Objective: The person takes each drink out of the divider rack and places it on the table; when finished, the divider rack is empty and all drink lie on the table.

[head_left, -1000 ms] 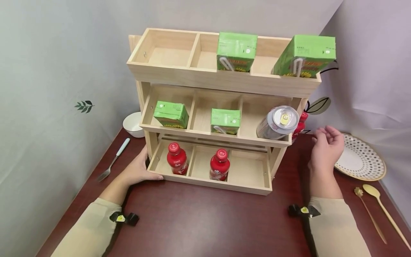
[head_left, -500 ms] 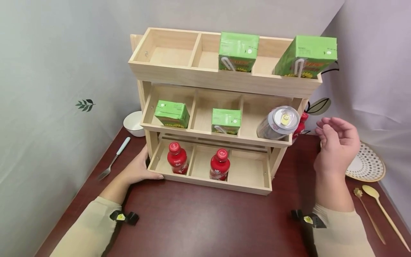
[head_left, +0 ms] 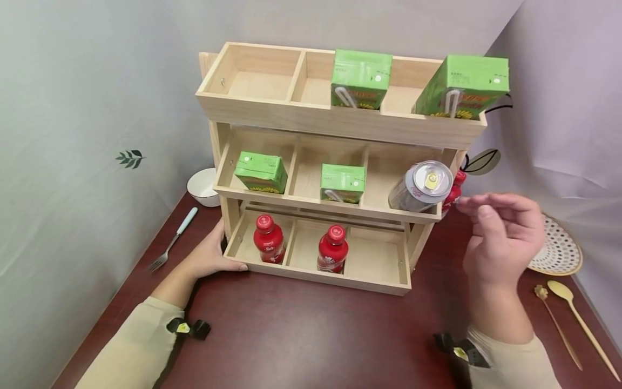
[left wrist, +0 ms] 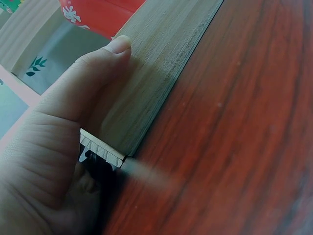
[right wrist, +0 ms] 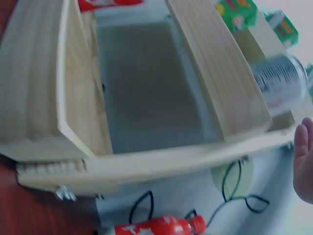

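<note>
A three-tier wooden rack (head_left: pixel 311 278) stands on the table. My left hand (head_left: pixel 209 254) grips its lower left corner; in the left wrist view the thumb (left wrist: pixel 105 58) lies along the front board. My right hand (head_left: pixel 505 237) is in the air beside the rack's right side, its fingertips close to a red bottle (head_left: pixel 455 189) partly hidden behind the rack. That bottle also shows in the right wrist view (right wrist: pixel 161 226). A silver can (head_left: pixel 420 186) leans in the middle tier's right compartment. Two red bottles, one on the left (head_left: pixel 268 240) and one in the centre (head_left: pixel 332 249), occupy the bottom tier.
Green juice cartons (head_left: pixel 362 78) sit in the top and middle tiers. Left of the rack are a white bowl (head_left: pixel 203 188) and a fork (head_left: pixel 172 240). A dotted plate (head_left: pixel 559 248), a gold spoon (head_left: pixel 578 313) and a thinner gold utensil (head_left: pixel 559 327) lie on the right.
My right hand first shifted right, then its fingers reached left toward the red bottle behind the rack. The left hand has stayed on the rack's corner.
</note>
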Tool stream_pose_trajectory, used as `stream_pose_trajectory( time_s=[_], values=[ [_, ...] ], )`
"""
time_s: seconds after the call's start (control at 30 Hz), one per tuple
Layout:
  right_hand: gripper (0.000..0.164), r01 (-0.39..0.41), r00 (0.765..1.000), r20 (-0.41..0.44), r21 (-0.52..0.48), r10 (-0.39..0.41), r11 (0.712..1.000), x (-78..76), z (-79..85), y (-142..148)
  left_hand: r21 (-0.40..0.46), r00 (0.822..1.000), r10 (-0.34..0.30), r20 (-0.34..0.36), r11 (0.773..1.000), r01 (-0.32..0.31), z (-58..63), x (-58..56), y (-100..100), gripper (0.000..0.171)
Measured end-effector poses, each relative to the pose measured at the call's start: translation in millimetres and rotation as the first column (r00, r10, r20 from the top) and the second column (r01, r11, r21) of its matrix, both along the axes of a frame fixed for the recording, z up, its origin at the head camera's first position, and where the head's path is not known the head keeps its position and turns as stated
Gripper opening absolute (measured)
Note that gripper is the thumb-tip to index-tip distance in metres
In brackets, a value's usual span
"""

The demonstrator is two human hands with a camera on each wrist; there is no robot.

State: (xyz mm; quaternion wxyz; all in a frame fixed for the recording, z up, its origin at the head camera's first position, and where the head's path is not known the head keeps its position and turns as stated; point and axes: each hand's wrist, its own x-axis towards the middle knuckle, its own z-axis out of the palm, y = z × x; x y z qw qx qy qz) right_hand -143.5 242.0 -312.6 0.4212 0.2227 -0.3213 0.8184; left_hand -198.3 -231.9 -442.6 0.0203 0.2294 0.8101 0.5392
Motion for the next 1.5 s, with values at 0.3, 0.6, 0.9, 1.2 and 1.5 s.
stream_pose_trajectory(
  time_s=[0.3,0.6,0.9,1.2,1.5],
  values=[
    [0.018,-0.006,1.000,-0.013,0.356,0.011,0.934,8.8,-13.5,-25.6,0.001,1.000,-0.006,-0.007,1.000,0.006,-0.6,0.1,0.4,0.126],
    [0.020,-0.120,0.993,0.071,0.563,0.097,0.818,11.2,-29.6,-37.7,0.008,1.000,-0.007,-0.004,1.000,0.007,-0.6,-0.3,-0.5,0.126],
    [0.034,-0.184,0.979,0.201,0.761,0.043,0.622,17.7,-35.5,-66.9,0.000,1.000,-0.001,-0.006,1.000,0.001,0.4,0.0,0.0,0.127],
    [0.062,-0.343,0.916,0.402,0.791,-0.006,0.507,19.1,-54.0,-89.6,0.001,1.000,-0.003,-0.004,1.000,0.003,0.7,-0.9,0.7,0.127],
    [0.064,-0.474,0.842,0.538,0.717,0.026,0.510,11.0,-73.8,-95.4,-0.001,1.000,-0.002,0.001,1.000,0.002,0.8,-0.5,-0.1,0.127]
  ],
)
